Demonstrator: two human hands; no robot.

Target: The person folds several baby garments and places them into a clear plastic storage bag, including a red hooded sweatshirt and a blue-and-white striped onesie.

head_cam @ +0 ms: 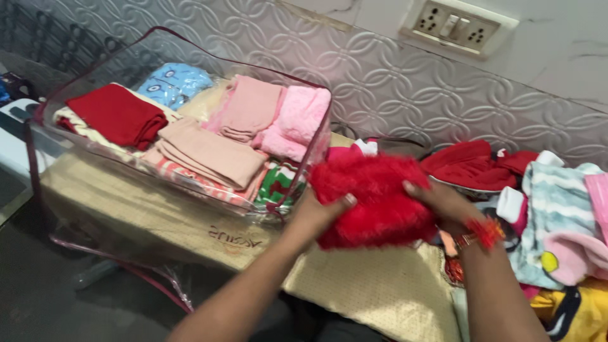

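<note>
Gripped from both sides, bunched and fluffy: a red fuzzy garment (373,196), with the left hand (320,212) closed on its left edge, thumb on top, and the right hand (437,199) closed on its right edge, fingers curled over the pile. Held just above a beige mat (373,297), near the middle of the scene, touching neither heap nor bag as far as can be told. Around the right wrist, a red bangle or thread (484,231).

Just to the left, almost touching the garment: a clear zip storage bag (320,136) with dark red piping, open at the top. Inside, in neat folded stacks: a red cloth (117,114) far left, a blue printed piece (174,82) behind it, a beige fold (209,152) in the near row, a pale pink fold (250,104) and a brighter pink plush one (297,120) at the right wall.

To the right, unfolded and loose: more red clothes (468,164), a pale teal striped piece (557,196), something yellow (570,310) at the near corner. On the far wall, a switch plate (459,25).

Judged from the two-handed squeeze: mid-fold, compressing the bulky fabric into a tighter bundle. For a next move, probably needed: keeping both grips firm so the fold does not spring open, lifting over the bag's right wall, finding a gap among stacks already filling most of it
</note>
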